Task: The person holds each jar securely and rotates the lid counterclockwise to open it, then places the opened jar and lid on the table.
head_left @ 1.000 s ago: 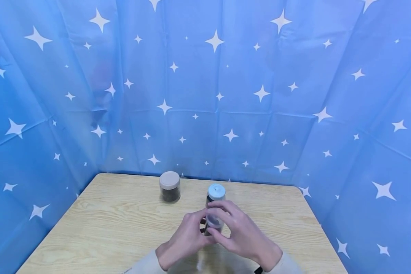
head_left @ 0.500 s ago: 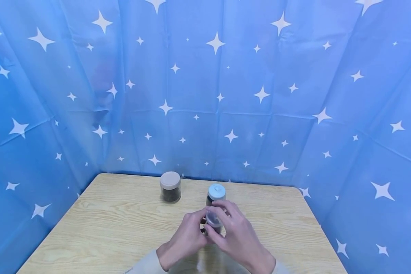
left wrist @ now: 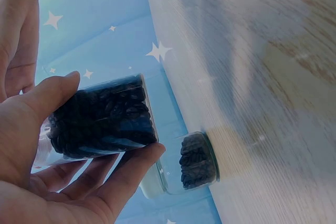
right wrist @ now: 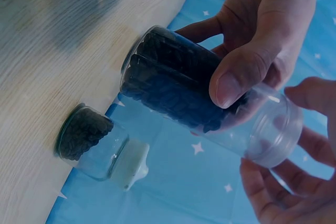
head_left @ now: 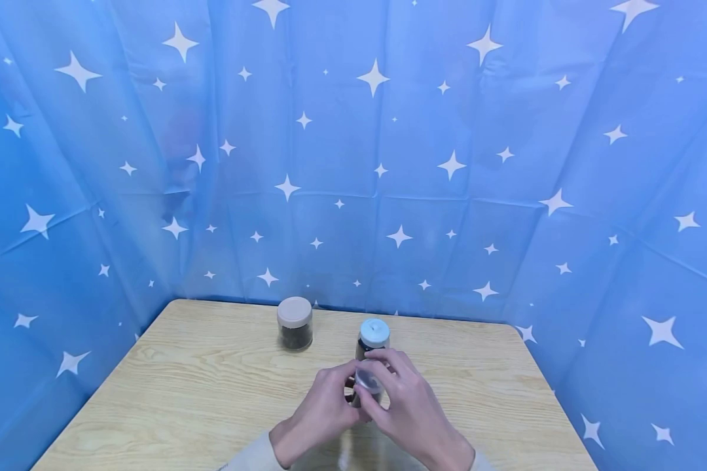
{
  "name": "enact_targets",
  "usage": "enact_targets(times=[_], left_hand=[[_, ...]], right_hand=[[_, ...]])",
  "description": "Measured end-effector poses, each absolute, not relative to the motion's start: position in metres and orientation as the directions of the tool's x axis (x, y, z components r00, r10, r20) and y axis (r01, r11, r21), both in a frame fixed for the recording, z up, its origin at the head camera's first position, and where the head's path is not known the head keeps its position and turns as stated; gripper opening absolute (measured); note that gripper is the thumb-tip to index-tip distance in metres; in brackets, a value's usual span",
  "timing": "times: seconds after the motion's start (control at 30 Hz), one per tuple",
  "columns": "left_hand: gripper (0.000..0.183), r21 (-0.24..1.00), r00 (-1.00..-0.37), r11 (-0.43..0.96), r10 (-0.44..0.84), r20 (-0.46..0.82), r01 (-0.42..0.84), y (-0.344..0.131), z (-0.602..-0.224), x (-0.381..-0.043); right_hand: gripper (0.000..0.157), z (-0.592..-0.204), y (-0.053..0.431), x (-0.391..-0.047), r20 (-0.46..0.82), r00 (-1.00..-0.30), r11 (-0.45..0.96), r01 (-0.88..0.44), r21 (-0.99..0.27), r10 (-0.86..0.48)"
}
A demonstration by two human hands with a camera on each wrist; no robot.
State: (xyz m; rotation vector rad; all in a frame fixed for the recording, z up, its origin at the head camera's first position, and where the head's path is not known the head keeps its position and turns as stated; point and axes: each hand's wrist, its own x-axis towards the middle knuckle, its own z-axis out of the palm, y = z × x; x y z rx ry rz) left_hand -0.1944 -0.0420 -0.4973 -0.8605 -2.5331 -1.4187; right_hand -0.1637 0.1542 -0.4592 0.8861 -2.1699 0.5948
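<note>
My left hand (head_left: 325,400) grips a clear jar (left wrist: 105,116) partly filled with dark beans, thumb on one side and fingers on the other. In the left wrist view, curtain shows between the jar's bottom and the table. My right hand (head_left: 414,409) has its thumb and fingers curled round the translucent lid (right wrist: 277,132) at the jar's top. Behind the held jar stands a second glass jar (right wrist: 100,142) of dark beans, topped by a light blue lid (head_left: 374,332); in the head view my hands hide its lower part.
A third jar (head_left: 295,325) with a beige lid and dark contents stands near the back edge, left of the hands. The wood-grain table (head_left: 200,392) backs onto a blue curtain (head_left: 330,150) with white stars, which also hangs along both sides.
My right hand has shifted slightly left and its fingers have turned a little at the lid. My left hand keeps its grip on the jar. The head view has tilted up slightly.
</note>
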Motion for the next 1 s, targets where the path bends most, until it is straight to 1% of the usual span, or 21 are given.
enact_targets(times=[0.13,0.27,0.43,0.57,0.8,0.93,1.0], left_hand=[[0.057,0.757,-0.835,0.396,0.423,0.352,0.519,-0.042,-0.497,-0.195],[0.057,0.766,-0.836,0.389,0.430,0.340,0.512,-0.041,-0.497,-0.195],[0.055,0.765,-0.831,0.381,0.437,0.345,0.518,-0.041,-0.498,-0.195],[0.055,0.761,-0.827,0.381,0.441,0.349,0.525,-0.041,-0.498,-0.195],[0.054,0.751,-0.811,0.366,0.450,0.374,0.550,-0.040,-0.501,-0.194],[0.052,0.756,-0.810,0.358,0.452,0.373,0.548,-0.040,-0.501,-0.194],[0.051,0.764,-0.813,0.352,0.452,0.368,0.541,-0.039,-0.501,-0.193]], right_hand=[[0.042,-0.460,0.156,-0.164,0.753,-0.511,0.653,-0.743,-0.144,-0.416],[0.041,-0.461,0.158,-0.164,0.743,-0.522,0.642,-0.749,-0.164,-0.420],[0.041,-0.461,0.161,-0.165,0.712,-0.560,0.627,-0.749,-0.216,-0.424],[0.042,-0.461,0.164,-0.167,0.701,-0.559,0.613,-0.759,-0.218,-0.443],[0.043,-0.459,0.173,-0.172,0.660,-0.534,0.548,-0.808,-0.216,-0.528],[0.045,-0.457,0.179,-0.178,0.649,-0.473,0.480,-0.858,-0.183,-0.596],[0.045,-0.456,0.183,-0.181,0.640,-0.454,0.449,-0.874,-0.184,-0.620]])
